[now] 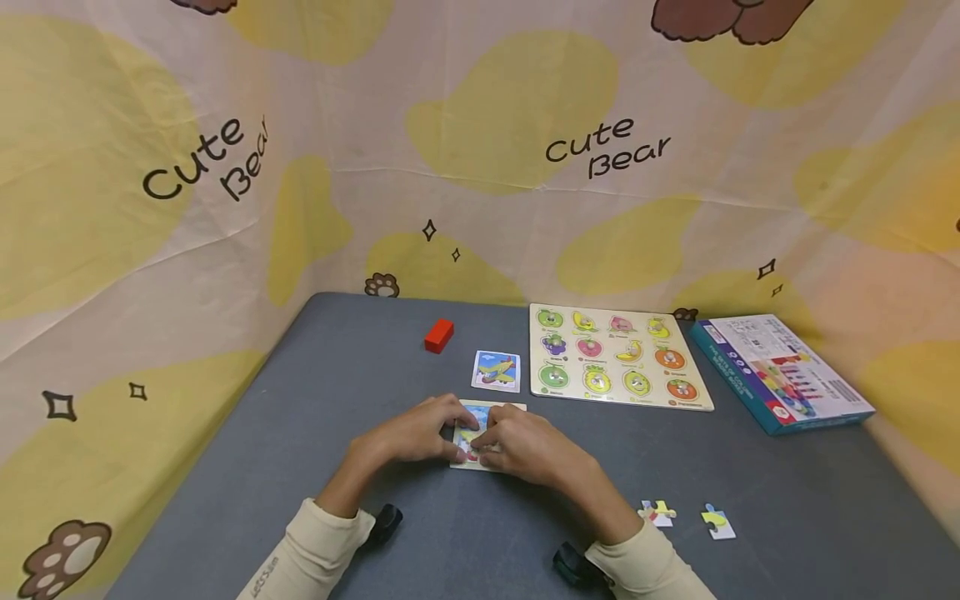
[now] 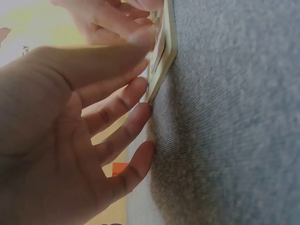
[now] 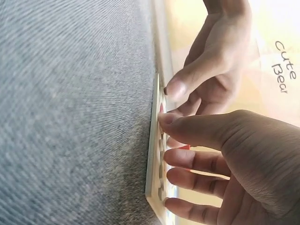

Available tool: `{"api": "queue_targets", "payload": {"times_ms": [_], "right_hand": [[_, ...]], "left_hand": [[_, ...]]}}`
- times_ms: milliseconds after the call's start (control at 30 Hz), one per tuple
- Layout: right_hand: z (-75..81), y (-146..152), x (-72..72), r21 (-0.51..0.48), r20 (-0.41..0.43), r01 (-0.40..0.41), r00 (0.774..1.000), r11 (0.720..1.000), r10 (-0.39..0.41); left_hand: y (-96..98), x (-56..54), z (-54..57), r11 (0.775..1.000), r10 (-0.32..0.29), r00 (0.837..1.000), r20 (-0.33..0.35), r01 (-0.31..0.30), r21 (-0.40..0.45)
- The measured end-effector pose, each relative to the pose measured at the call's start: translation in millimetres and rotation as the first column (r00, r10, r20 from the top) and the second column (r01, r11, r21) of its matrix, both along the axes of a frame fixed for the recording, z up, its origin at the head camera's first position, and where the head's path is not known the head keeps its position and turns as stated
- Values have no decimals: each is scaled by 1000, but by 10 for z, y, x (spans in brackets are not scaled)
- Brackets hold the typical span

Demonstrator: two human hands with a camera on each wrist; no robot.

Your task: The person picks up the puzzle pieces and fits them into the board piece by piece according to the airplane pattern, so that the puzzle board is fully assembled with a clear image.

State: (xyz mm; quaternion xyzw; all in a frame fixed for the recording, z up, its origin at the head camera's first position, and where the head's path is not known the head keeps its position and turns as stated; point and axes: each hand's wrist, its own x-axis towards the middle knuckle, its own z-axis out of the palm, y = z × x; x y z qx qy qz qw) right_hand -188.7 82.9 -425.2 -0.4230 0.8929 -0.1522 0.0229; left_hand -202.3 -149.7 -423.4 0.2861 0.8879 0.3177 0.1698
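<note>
A small jigsaw puzzle board [image 1: 495, 407] with a pale rim and colourful pieces lies on the table between the two hands. My left hand [image 1: 423, 429] spans its left side, the thumb near the front and other fingertips along the edge. From the other side my right hand [image 1: 525, 442] leans over the board, with its thumb [image 3: 187, 126] and several fingertips on the pieces. Its fingers are spread in the right wrist view, and no lifted piece shows there. Two loose jigsaw pieces, one [image 1: 657, 512] partly behind the right forearm and another [image 1: 718, 522], lie at front right.
Behind the board lies a square picture card with an airplane [image 1: 496, 371]. A red block [image 1: 439, 336] sits further back. Toward the right are a fruit picture board [image 1: 622, 396] and a flat teal-edged box [image 1: 783, 371]. Printed cloth [image 1: 480, 250] hangs around the grey table [image 1: 285, 433].
</note>
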Motion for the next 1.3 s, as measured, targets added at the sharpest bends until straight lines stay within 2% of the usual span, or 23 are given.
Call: {"api": "queue_targets", "payload": {"times_ms": [100, 500, 767, 933, 1133, 1300], "right_hand": [[7, 5, 4, 20, -18, -5, 1000, 1000, 5], [22, 5, -6, 31, 46, 30, 998, 999, -31], [23, 16, -11, 28, 59, 10, 998, 1000, -12], [11, 10, -24, 15, 88, 21, 996, 1000, -22], [-5, 45, -63, -54, 163, 34, 986, 998, -25], [6, 144, -87, -140, 283, 90, 958, 986, -48]], "left_hand": [[10, -1, -8, 1000, 6, 1000, -20, -6, 4], [73, 22, -5, 998, 70, 997, -17, -70, 5], [62, 10, -32, 999, 48, 997, -56, -47, 22], [68, 28, -17, 998, 56, 996, -65, -55, 28], [81, 41, -9, 998, 64, 997, -52, -63, 30], [85, 36, -20, 998, 62, 997, -53, -60, 29]]}}
